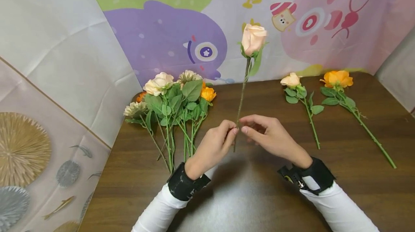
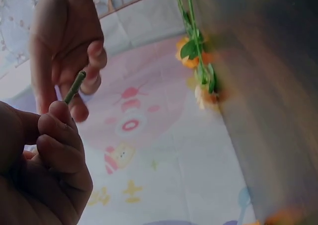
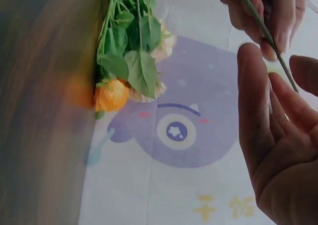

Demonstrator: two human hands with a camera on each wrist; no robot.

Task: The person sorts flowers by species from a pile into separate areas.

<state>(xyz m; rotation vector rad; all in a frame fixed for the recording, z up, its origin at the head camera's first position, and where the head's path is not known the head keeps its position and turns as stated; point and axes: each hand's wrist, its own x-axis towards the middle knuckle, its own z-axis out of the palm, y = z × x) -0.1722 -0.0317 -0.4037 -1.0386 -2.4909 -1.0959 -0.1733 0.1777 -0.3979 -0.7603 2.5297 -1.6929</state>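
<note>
A pale pink rose [image 1: 254, 39] on a long stem stands nearly upright in the air above the table. My left hand [image 1: 214, 145] pinches its stem near the lower end between thumb and curled fingers; the cut end pokes out past them in the left wrist view, where the stem [image 2: 74, 87] shows green. Close to the stem on the other side is my right hand [image 1: 275, 137], its thumb and fingers parted and loosely bent around the stem without gripping it. In the right wrist view, the stem [image 3: 258, 21] passes by the right fingertips.
On the left of the brown table [image 1: 253, 196] lies a bunch of flowers [image 1: 175, 102], cream and orange, with green leaves. To the right lie a single peach rose [image 1: 291, 80] and an orange flower [image 1: 338, 79]. A cartoon-printed cloth [image 1: 162, 37] hangs behind the table.
</note>
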